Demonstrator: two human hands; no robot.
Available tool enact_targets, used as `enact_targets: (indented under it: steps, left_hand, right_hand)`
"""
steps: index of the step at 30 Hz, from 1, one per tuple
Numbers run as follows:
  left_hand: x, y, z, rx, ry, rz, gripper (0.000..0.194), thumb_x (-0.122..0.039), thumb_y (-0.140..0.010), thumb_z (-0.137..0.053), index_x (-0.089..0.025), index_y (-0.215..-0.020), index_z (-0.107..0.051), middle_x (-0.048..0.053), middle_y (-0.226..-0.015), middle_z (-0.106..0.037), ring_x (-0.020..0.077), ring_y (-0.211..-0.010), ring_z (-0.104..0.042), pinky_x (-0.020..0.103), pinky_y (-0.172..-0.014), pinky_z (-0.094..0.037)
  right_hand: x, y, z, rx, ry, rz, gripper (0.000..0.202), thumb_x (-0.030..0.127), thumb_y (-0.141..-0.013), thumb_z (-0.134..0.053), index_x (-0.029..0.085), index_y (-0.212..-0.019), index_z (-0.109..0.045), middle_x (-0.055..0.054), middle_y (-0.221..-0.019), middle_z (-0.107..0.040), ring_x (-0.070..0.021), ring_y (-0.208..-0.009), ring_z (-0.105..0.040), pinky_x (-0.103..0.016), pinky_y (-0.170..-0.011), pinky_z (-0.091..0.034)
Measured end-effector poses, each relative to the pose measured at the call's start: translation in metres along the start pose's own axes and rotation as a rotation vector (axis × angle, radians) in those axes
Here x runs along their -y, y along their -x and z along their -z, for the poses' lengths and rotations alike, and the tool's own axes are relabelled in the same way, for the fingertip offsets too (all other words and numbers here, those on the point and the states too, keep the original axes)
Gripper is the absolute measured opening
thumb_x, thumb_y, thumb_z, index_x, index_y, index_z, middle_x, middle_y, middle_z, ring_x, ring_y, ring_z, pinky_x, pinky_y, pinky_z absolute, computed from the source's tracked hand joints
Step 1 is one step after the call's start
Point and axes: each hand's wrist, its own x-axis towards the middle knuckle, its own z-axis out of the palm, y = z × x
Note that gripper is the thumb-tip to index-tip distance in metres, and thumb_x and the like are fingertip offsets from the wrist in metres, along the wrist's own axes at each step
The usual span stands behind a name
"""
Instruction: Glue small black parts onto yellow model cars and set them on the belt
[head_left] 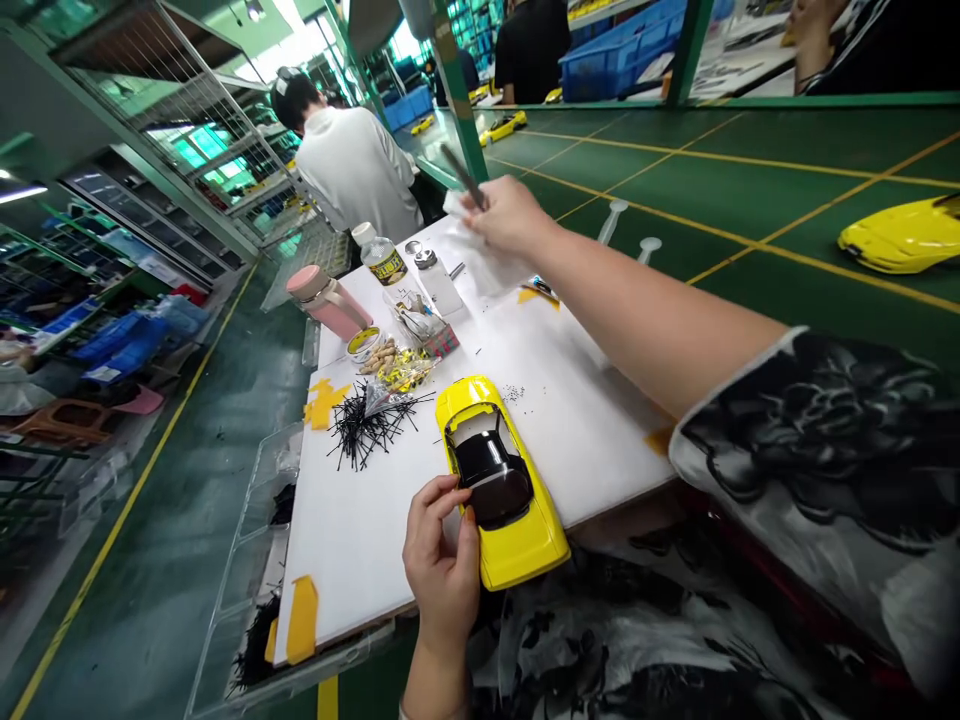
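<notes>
A yellow model car body point(536, 535) with a glossy black roof lies on the white work board point(360, 560) in front of me. My left hand point(442, 555) holds it at its left side, fingertips touching the edge of the roof. Farther off, my right hand point(514, 215) is closed round a slim dark grey tool point(463, 175), pointing up and left; blur hides its exact kind. White crumpled tissue or film point(487, 265) is just below that hand. Tiny black bits point(513, 393) are scattered beyond the car, and a pile of thin black sticks point(367, 425) lies to its left.
A pink flask point(326, 300), a labelled bottle point(382, 258), a white dispenser bottle point(439, 282) and a tape roll point(365, 343) stand at the back left. Another yellow car body point(900, 238) is on the green surface at right. A person in white point(356, 165) sits ahead.
</notes>
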Motion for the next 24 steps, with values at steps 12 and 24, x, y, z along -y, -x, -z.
enact_targets:
  steps: [12, 24]
  left_hand:
    - [0.005, 0.004, -0.001, -0.045, 0.093, 0.032, 0.023, -0.016, -0.1, -0.066, -0.027, -0.119, -0.075, 0.007, -0.128, -0.068, 0.0193, -0.125, -0.065, 0.032, -0.108, -0.053]
    - [0.014, 0.001, -0.007, -0.242, 0.162, 0.068, 0.017, -0.026, -0.097, -0.073, -0.024, -0.113, -0.077, 0.009, -0.125, -0.072, 0.0223, -0.121, -0.069, 0.037, -0.105, -0.057]
  right_hand:
    - [-0.01, 0.131, 0.017, 0.651, 0.084, -0.083, 0.014, 0.023, -0.088, -0.08, 0.01, -0.089, -0.085, 0.001, -0.063, -0.063, -0.013, -0.063, -0.053, -0.027, -0.063, -0.035]
    - [-0.021, 0.204, -0.018, 0.767, -0.114, -0.278, 0.037, 0.033, -0.079, -0.08, 0.019, -0.061, -0.052, 0.007, -0.056, -0.042, -0.0118, -0.062, -0.041, -0.028, -0.061, -0.029]
